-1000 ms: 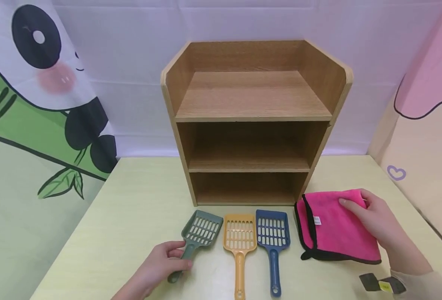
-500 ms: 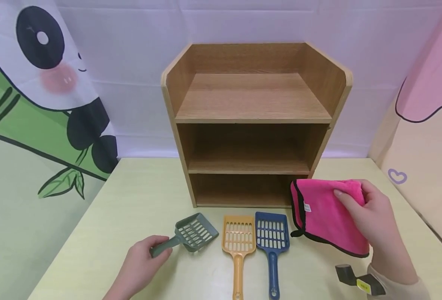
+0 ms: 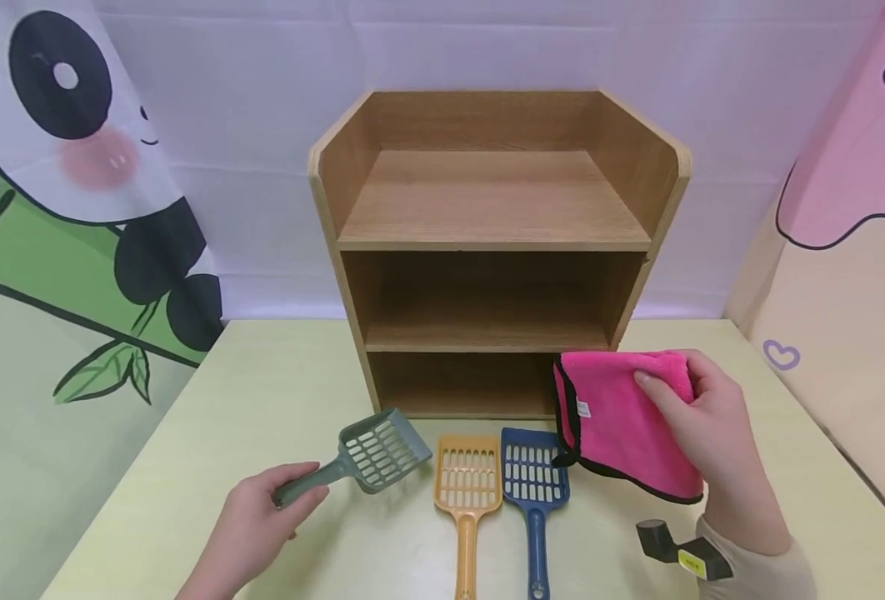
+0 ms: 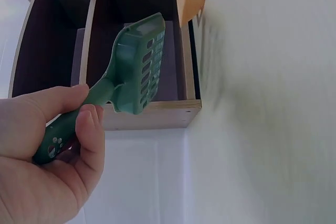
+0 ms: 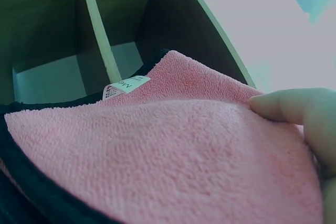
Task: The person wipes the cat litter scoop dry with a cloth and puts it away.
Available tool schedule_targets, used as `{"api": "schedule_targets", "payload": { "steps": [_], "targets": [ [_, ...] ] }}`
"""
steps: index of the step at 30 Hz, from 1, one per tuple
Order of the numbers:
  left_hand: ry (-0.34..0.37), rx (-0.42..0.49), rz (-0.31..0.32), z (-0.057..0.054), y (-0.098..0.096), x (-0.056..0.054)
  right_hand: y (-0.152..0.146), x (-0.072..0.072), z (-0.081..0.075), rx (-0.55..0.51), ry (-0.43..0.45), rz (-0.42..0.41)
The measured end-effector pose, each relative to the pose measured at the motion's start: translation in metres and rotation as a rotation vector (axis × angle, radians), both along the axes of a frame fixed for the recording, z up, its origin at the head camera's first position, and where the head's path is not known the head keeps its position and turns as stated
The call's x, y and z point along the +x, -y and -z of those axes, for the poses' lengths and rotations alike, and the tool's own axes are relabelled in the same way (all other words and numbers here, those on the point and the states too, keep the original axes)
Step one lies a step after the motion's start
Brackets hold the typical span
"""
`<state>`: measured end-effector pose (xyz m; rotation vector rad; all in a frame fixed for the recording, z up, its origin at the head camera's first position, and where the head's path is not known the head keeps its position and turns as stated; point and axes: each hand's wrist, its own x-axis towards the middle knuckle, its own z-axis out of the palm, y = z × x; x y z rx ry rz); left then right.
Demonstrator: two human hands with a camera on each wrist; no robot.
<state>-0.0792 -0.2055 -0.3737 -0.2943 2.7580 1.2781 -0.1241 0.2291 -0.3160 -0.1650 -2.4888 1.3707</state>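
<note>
My left hand (image 3: 258,521) grips the handle of a green slotted litter scoop (image 3: 384,450), lifted off the table with its head pointing right. In the left wrist view, the scoop (image 4: 139,66) is tilted, thumb and fingers wrapped round its handle. A folded pink cloth (image 3: 630,417) with black edging hangs from my right hand (image 3: 705,417), pinched at its top right corner. Its white label (image 5: 126,86) shows in the right wrist view. The cloth's lower left corner overlaps the blue litter scoop (image 3: 536,533). Left of that one lies a yellow litter scoop (image 3: 467,517), flat on the table.
A wooden shelf unit (image 3: 495,246) with three levels stands on the pale table (image 3: 277,392), behind the scoops. Behind it hangs a white cloth backdrop (image 3: 262,100). Printed panels flank the table on both sides.
The green scoop has risen from the table and swung leftward, its handle now pointing lower left. The pink cloth has been lifted and carried left toward the blue scoop.
</note>
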Motion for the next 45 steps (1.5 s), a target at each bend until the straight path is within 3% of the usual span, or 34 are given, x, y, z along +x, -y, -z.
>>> {"api": "schedule_targets", "payload": {
  "steps": [6,14,17,22,26,34,38,42,45],
  "targets": [
    [0.004,0.045,0.023,-0.004,-0.009,-0.004,0.015,0.001,-0.002,-0.024,0.032,-0.002],
    [-0.106,0.065,0.084,-0.016,-0.019,-0.012,0.031,-0.005,0.002,-0.041,-0.043,0.013],
    [-0.194,0.055,0.125,-0.016,-0.025,-0.016,0.033,-0.004,0.002,-0.046,-0.065,0.035],
    [-0.42,0.035,0.234,-0.015,-0.035,-0.022,0.037,-0.004,0.004,-0.088,-0.082,0.065],
    [-0.514,0.07,0.304,-0.014,-0.041,-0.028,0.043,-0.004,0.006,-0.11,-0.094,0.094],
    [-0.544,0.209,0.394,-0.013,-0.054,-0.038,0.05,-0.004,0.007,-0.045,-0.163,0.202],
    [-0.544,0.291,0.453,-0.016,-0.064,-0.044,0.053,-0.005,0.007,-0.015,-0.183,0.214],
    [-0.525,0.311,0.517,-0.018,-0.075,-0.051,0.059,-0.004,0.008,-0.027,-0.197,0.148],
    [-0.525,0.302,0.542,-0.018,-0.082,-0.055,0.063,-0.002,0.01,-0.052,-0.189,0.02]
  ]
}}
